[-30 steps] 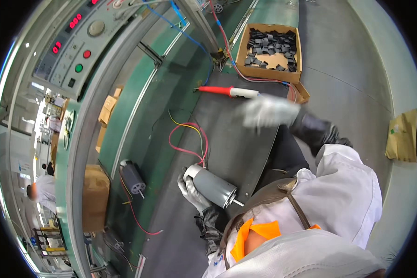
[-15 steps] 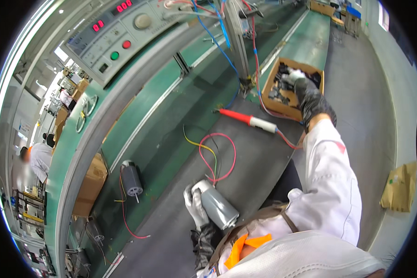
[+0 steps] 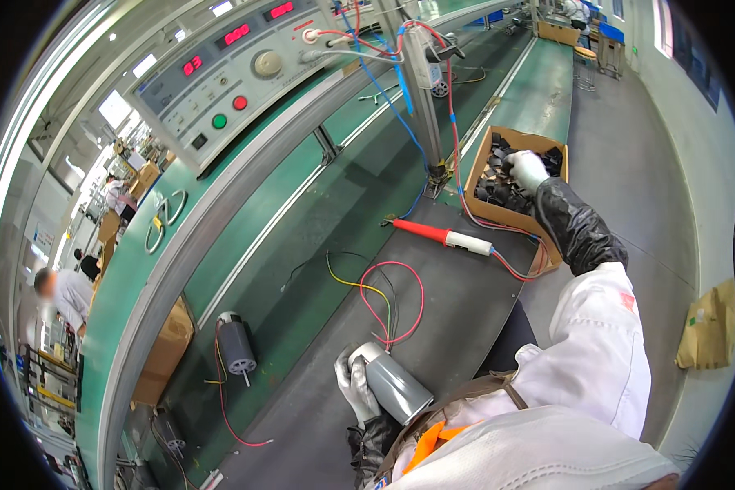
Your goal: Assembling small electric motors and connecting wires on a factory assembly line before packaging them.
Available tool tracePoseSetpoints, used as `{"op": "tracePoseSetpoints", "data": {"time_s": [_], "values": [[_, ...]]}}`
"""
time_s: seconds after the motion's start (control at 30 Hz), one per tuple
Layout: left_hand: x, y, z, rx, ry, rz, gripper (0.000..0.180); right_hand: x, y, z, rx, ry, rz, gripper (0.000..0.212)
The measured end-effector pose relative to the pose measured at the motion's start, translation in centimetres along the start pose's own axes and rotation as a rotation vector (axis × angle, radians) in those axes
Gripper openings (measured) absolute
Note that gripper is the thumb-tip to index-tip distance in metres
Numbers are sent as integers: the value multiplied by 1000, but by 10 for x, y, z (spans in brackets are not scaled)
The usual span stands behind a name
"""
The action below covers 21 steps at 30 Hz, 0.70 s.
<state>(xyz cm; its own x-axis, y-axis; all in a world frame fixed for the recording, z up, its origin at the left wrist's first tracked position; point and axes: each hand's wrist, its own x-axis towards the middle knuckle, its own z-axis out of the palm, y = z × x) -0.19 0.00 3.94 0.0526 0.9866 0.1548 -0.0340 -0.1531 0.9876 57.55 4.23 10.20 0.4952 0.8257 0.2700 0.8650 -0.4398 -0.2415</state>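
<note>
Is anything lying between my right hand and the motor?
Yes, two things: the near wall of the box, just this side of your right hand, then the red-and-white probe, lying between the box and the motor.

Factory workshop, with control panel (image 3: pixel 249 77), long green bench (image 3: pixel 306 233), motors (image 3: pixel 396 384), co-workers (image 3: pixel 73 297).

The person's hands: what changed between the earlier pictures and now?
The right hand moved forward from beside the red-and-white probe to the black pieces in the cardboard box; whether it grips one cannot be told. The pink wire loop, once mostly left of the yellow wire, now lies mostly to its right. The left hand stayed at the pale end of the gray motor; the probe stayed put.
</note>
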Motion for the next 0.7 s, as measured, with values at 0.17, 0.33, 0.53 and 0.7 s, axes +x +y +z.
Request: {"op": "tracePoseSetpoints", "data": {"time_s": [0.17,0.33,0.53,0.7], "values": [[-4,3,0,-2,-13,-28,38,-26,-17,-47,479,115,200,33],[2,-6,-7,84,15,11,34,-95,-119,-44,832,-1,-80,35],[10,-3,-2,-8,28,-41,35,-190,-198,31,648,-226,-475,36],[9,-16,-6,27,31,-12,37,-189,-193,42,314,-252,-380,46]]}}
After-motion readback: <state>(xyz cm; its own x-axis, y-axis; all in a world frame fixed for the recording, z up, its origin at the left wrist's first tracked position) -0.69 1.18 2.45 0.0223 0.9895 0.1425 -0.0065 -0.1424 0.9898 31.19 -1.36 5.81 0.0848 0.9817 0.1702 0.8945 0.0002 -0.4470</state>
